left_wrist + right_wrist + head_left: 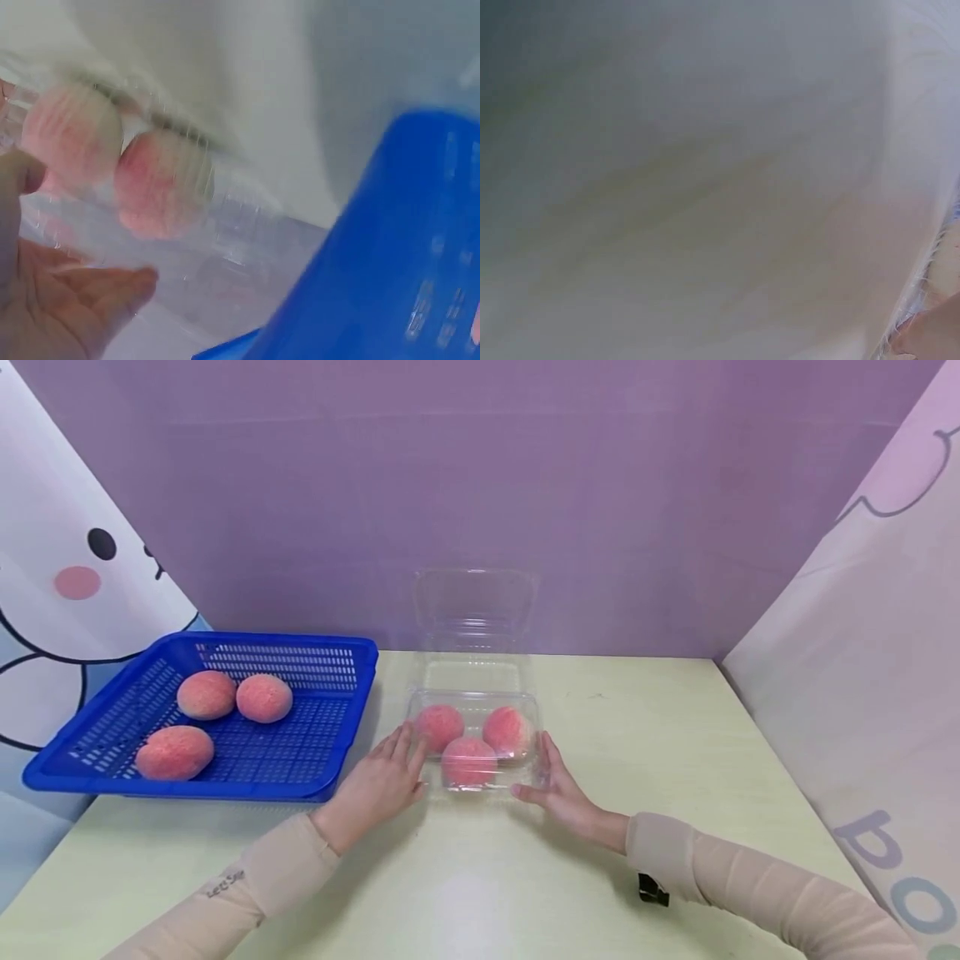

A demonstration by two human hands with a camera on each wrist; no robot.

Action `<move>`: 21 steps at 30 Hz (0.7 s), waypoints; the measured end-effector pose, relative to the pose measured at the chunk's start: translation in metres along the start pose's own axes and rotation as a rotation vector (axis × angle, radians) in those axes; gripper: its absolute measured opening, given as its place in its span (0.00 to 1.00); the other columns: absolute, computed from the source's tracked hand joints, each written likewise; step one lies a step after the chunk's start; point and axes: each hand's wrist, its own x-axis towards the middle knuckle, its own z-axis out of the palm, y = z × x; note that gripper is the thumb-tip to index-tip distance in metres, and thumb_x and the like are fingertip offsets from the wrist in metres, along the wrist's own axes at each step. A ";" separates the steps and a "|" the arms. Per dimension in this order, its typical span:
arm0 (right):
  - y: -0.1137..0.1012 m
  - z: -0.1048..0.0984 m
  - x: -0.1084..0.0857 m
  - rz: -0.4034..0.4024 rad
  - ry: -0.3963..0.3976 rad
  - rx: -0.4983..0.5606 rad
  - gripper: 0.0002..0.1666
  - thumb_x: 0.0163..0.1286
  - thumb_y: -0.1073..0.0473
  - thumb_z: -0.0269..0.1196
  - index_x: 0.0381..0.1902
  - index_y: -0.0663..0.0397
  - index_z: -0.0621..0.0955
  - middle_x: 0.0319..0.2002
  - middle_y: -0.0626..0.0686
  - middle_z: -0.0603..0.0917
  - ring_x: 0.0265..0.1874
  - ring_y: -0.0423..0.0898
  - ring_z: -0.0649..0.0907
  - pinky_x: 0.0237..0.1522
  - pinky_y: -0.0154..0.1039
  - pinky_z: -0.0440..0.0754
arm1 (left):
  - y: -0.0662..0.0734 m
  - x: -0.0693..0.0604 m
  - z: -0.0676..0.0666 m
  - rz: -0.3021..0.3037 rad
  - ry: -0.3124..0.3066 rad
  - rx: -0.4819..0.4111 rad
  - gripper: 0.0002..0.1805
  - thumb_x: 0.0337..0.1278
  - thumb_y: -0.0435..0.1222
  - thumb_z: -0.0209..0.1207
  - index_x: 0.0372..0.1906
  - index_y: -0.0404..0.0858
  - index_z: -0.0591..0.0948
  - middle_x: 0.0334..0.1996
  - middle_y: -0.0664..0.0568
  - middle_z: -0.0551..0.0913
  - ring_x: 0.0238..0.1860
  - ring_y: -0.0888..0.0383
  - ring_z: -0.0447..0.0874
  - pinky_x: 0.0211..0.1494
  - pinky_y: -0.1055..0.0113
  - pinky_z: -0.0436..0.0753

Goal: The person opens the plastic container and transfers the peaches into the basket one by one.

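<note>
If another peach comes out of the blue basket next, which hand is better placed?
Probably the left hand: it's nearer the blue basket, while the right hand is across the clear box.

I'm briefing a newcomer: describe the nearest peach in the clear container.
On the pale table, an open clear container stands right of the blue basket. This peach is its single front one; the other two sit side by side behind it.

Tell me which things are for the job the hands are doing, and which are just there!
Part of the job:
left hand and right hand, at the clear plastic box
three peaches in that box
blue basket with three more peaches (probably; it stands close by)

Just there:
purple backdrop
cartoon-print panel on the left
lettered panel on the right
</note>
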 end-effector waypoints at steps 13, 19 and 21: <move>-0.001 0.000 0.000 -0.002 -0.010 0.004 0.61 0.59 0.61 0.63 0.71 0.52 0.30 0.73 0.52 0.34 0.71 0.54 0.39 0.70 0.53 0.41 | 0.009 0.004 0.001 0.086 -0.058 0.034 0.31 0.44 0.22 0.59 0.60 0.34 0.70 0.54 0.28 0.71 0.51 0.31 0.74 0.32 0.64 0.84; -0.003 -0.002 -0.001 0.005 -0.017 -0.025 0.61 0.59 0.60 0.63 0.70 0.54 0.30 0.73 0.53 0.33 0.71 0.57 0.41 0.69 0.53 0.43 | 0.009 0.009 -0.005 0.152 -0.085 0.163 0.27 0.49 0.26 0.60 0.59 0.35 0.70 0.51 0.30 0.74 0.48 0.33 0.77 0.41 0.61 0.83; -0.004 -0.001 -0.001 0.011 -0.027 -0.033 0.61 0.60 0.59 0.63 0.70 0.54 0.30 0.73 0.54 0.33 0.71 0.57 0.40 0.69 0.53 0.42 | 0.009 0.009 -0.007 0.167 -0.111 0.208 0.27 0.50 0.28 0.61 0.59 0.36 0.71 0.52 0.31 0.74 0.48 0.34 0.78 0.43 0.62 0.83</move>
